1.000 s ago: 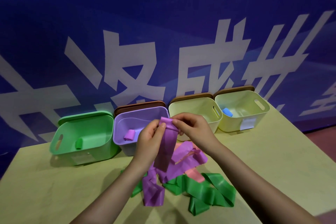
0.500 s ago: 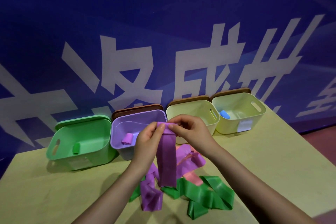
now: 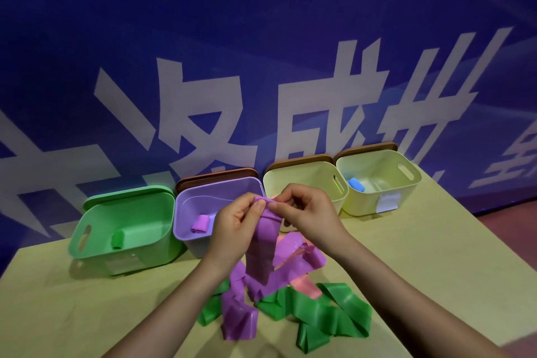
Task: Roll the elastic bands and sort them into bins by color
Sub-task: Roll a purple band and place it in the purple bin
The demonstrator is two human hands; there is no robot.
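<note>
Both hands, left hand (image 3: 235,222) and right hand (image 3: 305,209), pinch the flat purple band's (image 3: 261,244) curled end before the purple bin (image 3: 186,206), which holds a purple roll (image 3: 200,224).

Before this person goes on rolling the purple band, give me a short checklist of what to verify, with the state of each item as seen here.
1. Both hands on the band's top end: ok. The left hand and right hand pinch the purple band.
2. Roll begun: ok, a small fold shows at the pinched edge.
3. Band's tail free: cannot tell; it trails into the pile over the green band and pink band.
4. Purple bin open: ok, one purple roll inside.
5. Path to that bin: ok, it stands right behind the hands.
</note>
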